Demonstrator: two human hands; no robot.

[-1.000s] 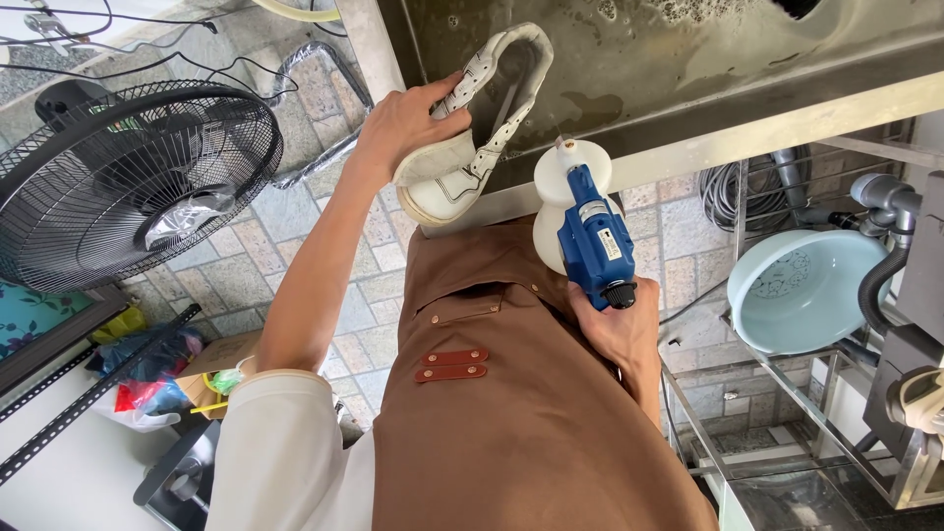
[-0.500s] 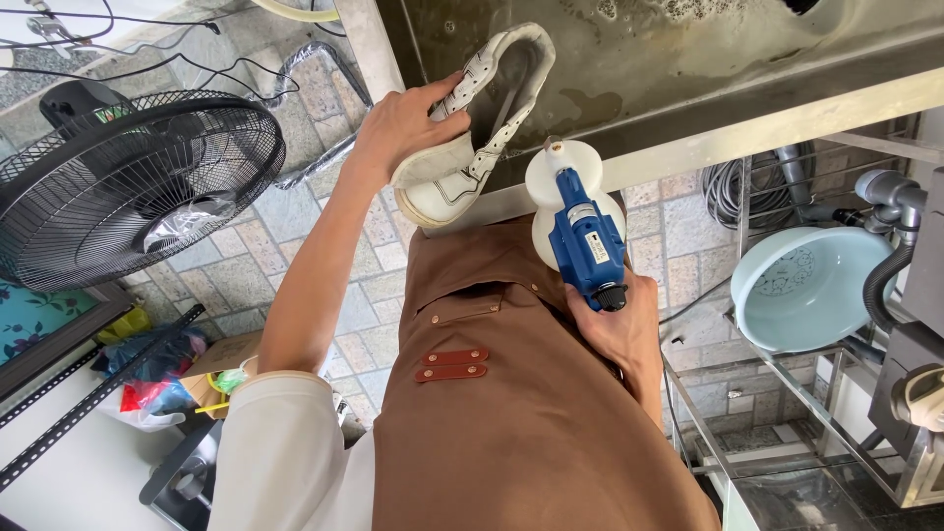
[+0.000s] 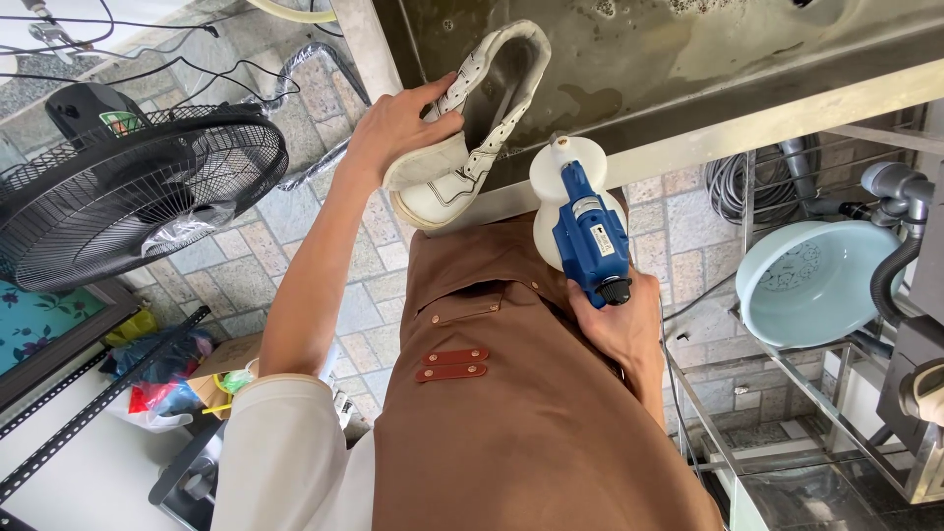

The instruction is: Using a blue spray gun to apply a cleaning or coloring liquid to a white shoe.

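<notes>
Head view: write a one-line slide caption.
Left hand holds a white perforated leather shoe over a wet metal sink; right hand grips a blue-and-white handheld sprayer.

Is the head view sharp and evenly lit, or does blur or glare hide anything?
Head view: daylight, even; white leather sneaker in the left hand and blue-and-white spray gun in the right hand are sharp; wet metal sink shows mild sheen; wide-angle lens bends the edges.
</notes>
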